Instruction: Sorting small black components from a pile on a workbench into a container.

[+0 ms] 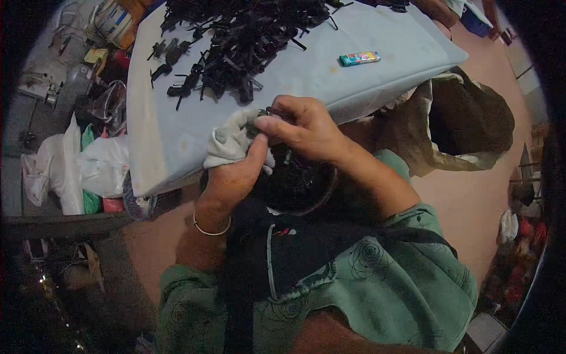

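My left hand [234, 175] is closed, its thumb bare and its fingers covered by a white cloth [227, 141] that looks like a glove. My right hand [306, 127] meets it just off the table's near edge, thumb and fingers pinched together. Between the two hands sits a small black part [275, 111], mostly hidden by the fingertips. Directly below them is a dark round tub [327, 194] with black pieces inside. On the table beyond lies a loose heap of similar black parts [236, 44], thin and jointed-looking.
A pale blue-grey covered table [306, 74] spans the area ahead, with a small colourful packet [359, 58] on its right part. An open dark sack [433, 127] stands at the right. White plastic bags [106, 165] and assorted clutter crowd the left side.
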{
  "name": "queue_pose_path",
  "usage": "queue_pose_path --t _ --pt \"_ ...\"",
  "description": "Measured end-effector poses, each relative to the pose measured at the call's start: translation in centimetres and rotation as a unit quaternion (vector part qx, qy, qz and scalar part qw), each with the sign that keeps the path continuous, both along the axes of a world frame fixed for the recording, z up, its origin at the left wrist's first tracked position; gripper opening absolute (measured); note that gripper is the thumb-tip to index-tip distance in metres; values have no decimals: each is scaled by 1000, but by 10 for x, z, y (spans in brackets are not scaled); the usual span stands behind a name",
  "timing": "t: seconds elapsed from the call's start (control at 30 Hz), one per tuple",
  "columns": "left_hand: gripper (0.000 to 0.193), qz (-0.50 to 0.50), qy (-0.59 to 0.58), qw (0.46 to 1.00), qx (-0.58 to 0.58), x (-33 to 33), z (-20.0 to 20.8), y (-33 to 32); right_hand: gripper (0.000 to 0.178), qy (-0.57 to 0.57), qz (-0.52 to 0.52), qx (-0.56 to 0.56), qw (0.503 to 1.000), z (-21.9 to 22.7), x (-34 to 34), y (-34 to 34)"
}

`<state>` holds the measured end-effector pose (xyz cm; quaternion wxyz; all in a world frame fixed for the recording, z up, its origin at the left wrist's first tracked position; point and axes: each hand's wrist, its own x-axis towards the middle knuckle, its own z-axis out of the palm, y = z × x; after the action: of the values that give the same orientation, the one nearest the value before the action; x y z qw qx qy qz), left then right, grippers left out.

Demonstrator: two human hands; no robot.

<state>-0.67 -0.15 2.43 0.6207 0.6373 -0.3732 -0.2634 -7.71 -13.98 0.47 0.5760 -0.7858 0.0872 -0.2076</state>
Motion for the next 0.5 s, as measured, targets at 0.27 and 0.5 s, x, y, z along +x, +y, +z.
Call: queue_pose_path --t 0.27,0.5 --pt "29 129 -401 906 52 2 -18 0 28 -70 48 39 996 -20 9 14" --pt "27 73 -127 989 5 -1 -2 1 26 -50 147 101 983 -15 5 5"
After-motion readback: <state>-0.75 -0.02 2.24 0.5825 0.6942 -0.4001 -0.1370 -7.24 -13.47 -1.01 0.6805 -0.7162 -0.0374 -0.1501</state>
